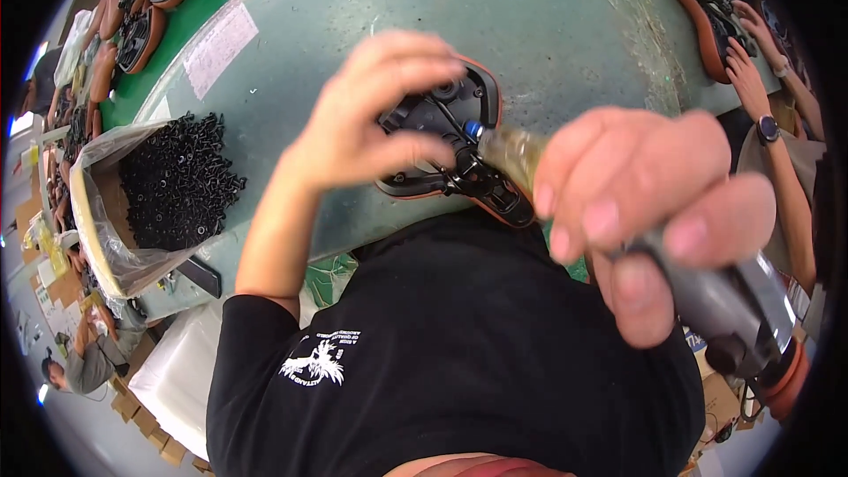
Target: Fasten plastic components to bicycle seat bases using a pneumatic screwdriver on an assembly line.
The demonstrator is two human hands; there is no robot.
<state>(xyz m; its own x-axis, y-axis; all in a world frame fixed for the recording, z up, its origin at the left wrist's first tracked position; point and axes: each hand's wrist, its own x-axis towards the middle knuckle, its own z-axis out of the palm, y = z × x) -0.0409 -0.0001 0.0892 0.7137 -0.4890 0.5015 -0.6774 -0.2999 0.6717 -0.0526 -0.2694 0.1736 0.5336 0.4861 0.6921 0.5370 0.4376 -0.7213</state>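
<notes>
A bicycle saddle (424, 184) lies upside down on the table in front of me, its black frame and rails showing inside a brown edge. Over its left side is my left hand (375, 115), thumb and fingers spread apart and slightly blurred; I see nothing between them. My right hand (636, 203) is wrapped round a power screwdriver (715, 287) with a grey body and a yellowish, see-through front sleeve. The tool's blue-ringed tip points at the middle of the saddle's underside. Whether it touches a screw cannot be made out.
On the left stands an open, plastic-lined box (97, 212) of black screws (181, 181), with a dark phone-like object (200, 276) beside it. A paper sheet (221, 49) is on the table. More saddles (141, 40) lie far left. At right, another person's hands (751, 62) are by a saddle (702, 26).
</notes>
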